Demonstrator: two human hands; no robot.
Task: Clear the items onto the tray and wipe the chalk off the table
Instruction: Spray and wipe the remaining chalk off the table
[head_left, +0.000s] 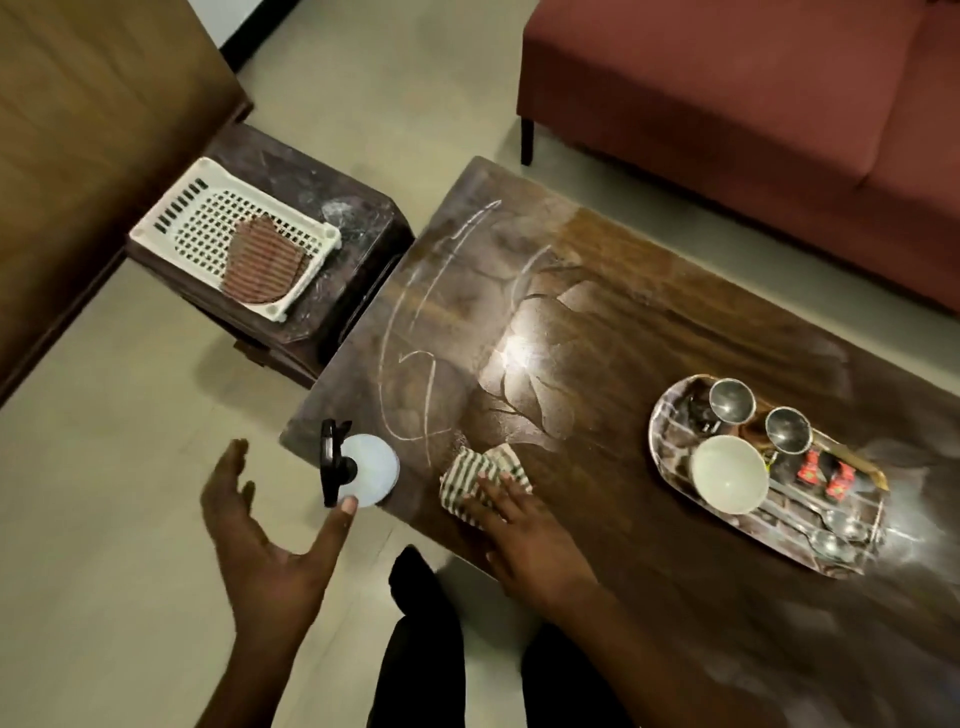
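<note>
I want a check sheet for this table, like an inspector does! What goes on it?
Surface: dark wooden table, chalk lines across its left part.
Job's things: oval tray holds two steel cups, a white bowl, spoons and red packets; striped cloth and spray bottle at the table's near end.
Clutter: nothing seen.
Hands: left hand open by the spray bottle; right hand pressed flat on the cloth.
Cables: nothing seen.
Surroundings: maroon sofa; side table bearing a white basket with woven mats.

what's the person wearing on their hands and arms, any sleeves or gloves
Nothing shows. The left hand and right hand are bare, with no gloves, rings or watch, and both forearms are sleeveless down to the picture's edge.
</note>
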